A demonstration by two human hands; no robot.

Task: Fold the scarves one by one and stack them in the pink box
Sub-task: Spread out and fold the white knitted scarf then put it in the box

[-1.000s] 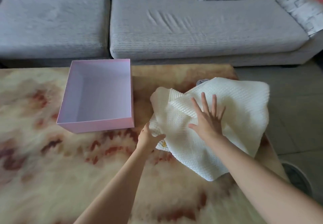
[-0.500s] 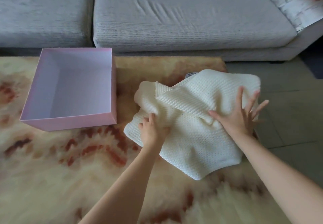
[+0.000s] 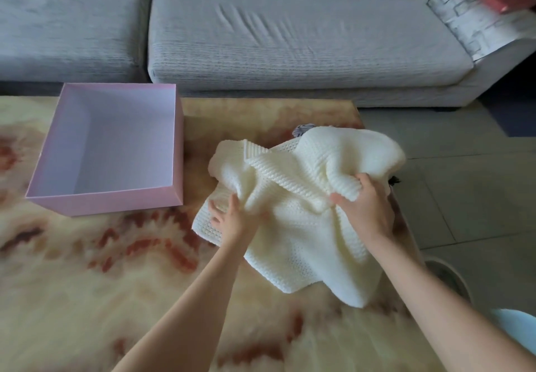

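Firmly, the right grip pinches a raised, bunched ridge of the cream knitted scarf; the left grip pinches its near-left edge. The scarf lies crumpled on the table's right side, reaching the right edge, near the pink box but apart from it. This looks like an early fold; next, the ridge needs carrying across and flattening. The long axis is unclear: the widest span runs far-left to near-right.

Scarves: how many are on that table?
1 clearly: the cream scarf at the right end of the table, held by the left hand and right hand. A grey scrap peeks out behind it, so others may hide beneath. The pink box holds none.
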